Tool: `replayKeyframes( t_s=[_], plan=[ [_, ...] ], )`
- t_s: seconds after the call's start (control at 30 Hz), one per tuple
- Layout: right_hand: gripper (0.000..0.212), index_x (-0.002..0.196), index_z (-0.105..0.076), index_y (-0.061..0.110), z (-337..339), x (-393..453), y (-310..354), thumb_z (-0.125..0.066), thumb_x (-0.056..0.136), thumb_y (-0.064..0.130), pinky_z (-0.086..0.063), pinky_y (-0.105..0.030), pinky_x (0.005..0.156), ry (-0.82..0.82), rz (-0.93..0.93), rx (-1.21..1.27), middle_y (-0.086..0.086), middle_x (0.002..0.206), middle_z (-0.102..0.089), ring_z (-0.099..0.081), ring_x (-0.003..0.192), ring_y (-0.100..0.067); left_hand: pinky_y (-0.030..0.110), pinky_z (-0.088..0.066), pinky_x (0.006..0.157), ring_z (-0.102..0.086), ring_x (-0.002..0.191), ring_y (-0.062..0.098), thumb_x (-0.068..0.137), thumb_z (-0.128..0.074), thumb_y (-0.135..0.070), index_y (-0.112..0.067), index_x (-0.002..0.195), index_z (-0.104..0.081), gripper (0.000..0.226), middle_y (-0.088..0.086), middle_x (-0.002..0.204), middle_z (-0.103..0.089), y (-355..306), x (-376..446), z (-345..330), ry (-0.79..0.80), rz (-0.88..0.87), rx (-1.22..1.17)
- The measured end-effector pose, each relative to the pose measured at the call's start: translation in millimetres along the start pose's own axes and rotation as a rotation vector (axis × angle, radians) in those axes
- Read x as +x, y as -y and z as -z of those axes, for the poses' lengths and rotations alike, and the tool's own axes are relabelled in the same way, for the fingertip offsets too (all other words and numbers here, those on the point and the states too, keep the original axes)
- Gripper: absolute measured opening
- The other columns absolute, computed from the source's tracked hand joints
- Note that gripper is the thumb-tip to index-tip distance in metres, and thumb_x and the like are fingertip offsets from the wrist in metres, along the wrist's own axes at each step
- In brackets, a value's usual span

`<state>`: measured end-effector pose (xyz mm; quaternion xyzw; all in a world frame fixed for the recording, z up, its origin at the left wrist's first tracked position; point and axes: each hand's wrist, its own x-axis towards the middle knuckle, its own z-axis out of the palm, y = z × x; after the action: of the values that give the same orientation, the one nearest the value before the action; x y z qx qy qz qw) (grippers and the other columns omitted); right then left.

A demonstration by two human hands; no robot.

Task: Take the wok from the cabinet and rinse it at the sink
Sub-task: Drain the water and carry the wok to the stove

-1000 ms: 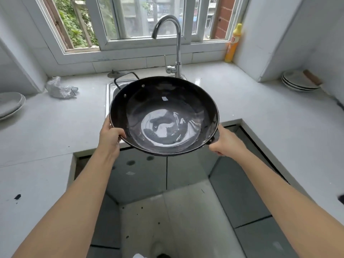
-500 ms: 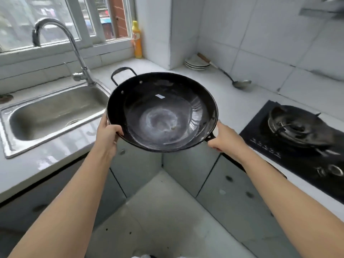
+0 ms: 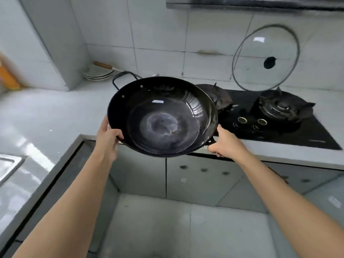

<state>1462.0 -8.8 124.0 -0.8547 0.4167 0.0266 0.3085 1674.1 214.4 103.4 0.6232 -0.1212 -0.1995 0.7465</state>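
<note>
Round glossy black wok [image 3: 162, 118], hands [image 3: 108, 138] gripping rim

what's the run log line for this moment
left hand grips wok rim | right hand grips wok | held beside stove

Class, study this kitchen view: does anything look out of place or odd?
Yes: a glass lid stands on edge against the tiled wall behind the gas stove, not lying flat. The wok, held level by both hands, looks sound.
</note>
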Motion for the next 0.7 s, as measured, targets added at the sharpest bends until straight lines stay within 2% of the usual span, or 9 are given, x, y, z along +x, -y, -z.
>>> replayKeyframes(
  t_s=[0.13,0.23,0.37,0.47,0.57,0.7],
  plan=[
    [0.088,0.148,-0.015,0.022,5.8,-21.8,-19.2,-0.060,0.073,0.011,-0.047,-0.024,0.055,-0.105,-0.142,0.061,-0.004,0.076,-0.069,-0.061,0.058,-0.014,0.014,-0.037,0.042,-0.042,0.049,0.008,0.061,-0.031,0.021,-0.028,0.099,-0.062,0.069,-0.005,0.066,-0.045,-2.5,25.2,-36.6,0.134,0.071,0.022],
    [0.080,0.142,-0.025,0.023,6.1,-41.3,-36.5,-0.059,0.071,0.009,-0.046,-0.025,0.057,-0.195,-0.244,0.123,-0.003,0.067,-0.063,-0.060,0.055,-0.016,0.015,-0.039,0.045,-0.043,0.052,0.009,0.061,-0.031,0.022,-0.033,0.097,-0.063,0.073,-0.002,0.068,-0.046,0.8,35.1,-64.4,0.269,0.100,0.022],
    [0.058,0.122,-0.042,0.018,5.8,-70.6,-60.6,-0.059,0.068,0.004,-0.046,-0.025,0.054,-0.317,-0.356,0.223,0.000,0.060,-0.056,-0.057,0.048,-0.017,0.015,-0.039,0.046,-0.042,0.057,0.012,0.060,-0.032,0.022,-0.030,0.112,-0.061,0.080,-0.001,0.071,-0.047,10.0,38.4,-102.7,0.441,0.124,0.036],
    [0.063,0.124,-0.041,0.022,2.1,-94.9,-81.0,-0.059,0.066,0.005,-0.053,-0.032,0.056,-0.381,-0.460,0.273,-0.001,0.059,-0.060,-0.057,0.048,-0.018,0.017,-0.039,0.046,-0.040,0.057,0.013,0.059,-0.034,0.021,-0.028,0.121,-0.059,0.083,0.000,0.069,-0.044,21.9,35.4,-133.3,0.579,0.155,0.060],
    [0.069,0.128,-0.039,0.023,-1.2,-120.4,-104.1,-0.058,0.063,0.010,-0.059,-0.045,0.071,-0.431,-0.564,0.303,-0.005,0.062,-0.064,-0.057,0.049,-0.019,0.017,-0.040,0.046,-0.040,0.058,0.012,0.057,-0.036,0.020,-0.027,0.129,-0.055,0.088,-0.003,0.068,-0.043,34.4,26.7,-165.5,0.709,0.177,0.085],
    [0.060,0.127,-0.039,0.021,-0.3,-158.2,-124.0,-0.059,0.072,0.007,-0.057,-0.040,0.072,-0.493,-0.672,0.360,-0.007,0.067,-0.066,-0.056,0.051,-0.019,0.014,-0.042,0.048,-0.045,0.066,0.011,0.057,-0.034,0.023,-0.025,0.130,-0.055,0.089,-0.006,0.075,-0.052,49.5,5.5,-208.3,0.820,0.228,0.057]
  ],
)
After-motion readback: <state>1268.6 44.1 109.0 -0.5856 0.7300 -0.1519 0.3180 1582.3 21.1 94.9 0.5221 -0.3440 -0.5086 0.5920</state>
